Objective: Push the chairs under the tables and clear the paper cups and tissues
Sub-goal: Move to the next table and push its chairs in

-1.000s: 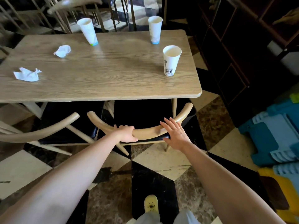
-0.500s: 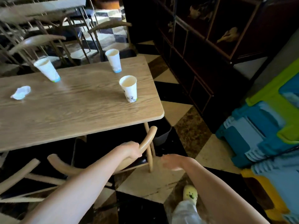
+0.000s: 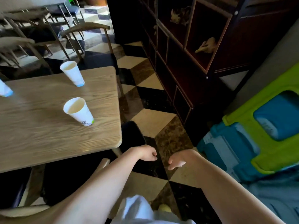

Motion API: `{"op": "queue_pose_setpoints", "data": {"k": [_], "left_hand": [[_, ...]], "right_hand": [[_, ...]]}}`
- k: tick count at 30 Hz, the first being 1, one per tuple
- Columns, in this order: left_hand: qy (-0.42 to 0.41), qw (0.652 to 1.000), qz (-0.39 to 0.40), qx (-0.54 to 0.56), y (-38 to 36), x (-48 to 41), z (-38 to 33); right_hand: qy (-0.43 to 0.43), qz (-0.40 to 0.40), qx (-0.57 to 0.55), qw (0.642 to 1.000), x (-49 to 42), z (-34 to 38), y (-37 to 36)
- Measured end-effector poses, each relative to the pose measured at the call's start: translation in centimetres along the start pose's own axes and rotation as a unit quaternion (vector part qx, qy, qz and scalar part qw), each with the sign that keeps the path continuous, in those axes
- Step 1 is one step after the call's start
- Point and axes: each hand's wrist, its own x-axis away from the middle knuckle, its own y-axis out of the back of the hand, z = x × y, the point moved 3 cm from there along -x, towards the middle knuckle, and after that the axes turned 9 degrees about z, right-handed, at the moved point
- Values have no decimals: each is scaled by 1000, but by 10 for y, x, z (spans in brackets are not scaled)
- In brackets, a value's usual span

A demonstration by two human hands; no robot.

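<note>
On the wooden table (image 3: 48,139) at the left stand three white paper cups: a near one (image 3: 79,111), a far one (image 3: 72,73) and one cut off by the left edge (image 3: 4,89). No tissues are in view. Below the table's front edge lies the curved wooden back of a chair (image 3: 105,161), its dark seat (image 3: 132,135) showing beyond the table corner. My left hand (image 3: 147,153) hangs loosely curled just right of that corner, holding nothing. My right hand (image 3: 177,160) hovers beside it over the floor, also holding nothing.
A dark wooden cabinet (image 3: 186,62) lines the aisle on the right. Blue and green plastic stools (image 3: 258,143) are stacked at the right. More wooden chairs (image 3: 84,29) stand behind the table. The floor (image 3: 150,120) is chequered black and cream.
The view has swung to the right. Both hands have come off the chair back and now hang past the table corner. The tissues have left the view.
</note>
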Motion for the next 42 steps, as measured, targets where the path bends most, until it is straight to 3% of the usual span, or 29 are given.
{"op": "queue_pose_setpoints", "data": {"k": [5,11,21,26,30,35,42], "left_hand": [[31,999,15,16,46,-41,-9],[35,998,39,47,112,-109,-11],[28,999,-24,11,309,-189,19],[52,996,-36,67,371,-204,47],[99,972,-40,211,413,-221,84],[149,938,-113,292,472,-235,127],[182,884,-108,416,526,-236,174]], "right_hand": [[10,-39,-10,999,-11,-43,56],[13,-30,-9,999,-44,-87,128],[24,-33,34,999,-130,-157,351],[43,-44,12,998,-158,-161,436],[39,-37,71,996,-145,-144,503],[66,-51,167,982,-159,-116,610],[108,5,245,963,-166,-61,720]]}}
